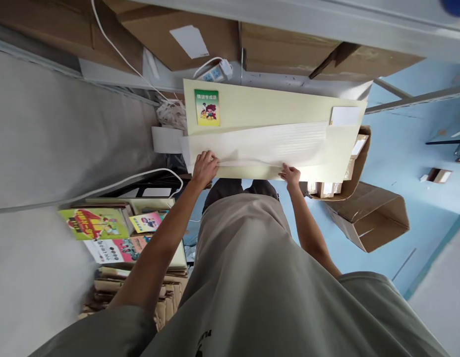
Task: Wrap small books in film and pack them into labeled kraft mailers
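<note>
A long translucent white sheet of plastic wrap (267,144), with fine rows across its right part, lies over a pale yellow board (282,106). My left hand (205,167) has its fingers curled at the sheet's near left edge. At the near edge further right, my right hand (290,174) pinches the same sheet between thumb and fingers. Behind the sheet, a small green and yellow booklet (207,108) lies flat at the board's far left. A white card or stack of cards (344,116) sits at the far right.
Cardboard boxes (289,49) and a power strip (214,74) are behind the board. To the left are a white cable (118,179), books (99,224) and stacked flat cardboard (174,297). Right of the board stand a filled carton (362,168) and an open carton (378,218).
</note>
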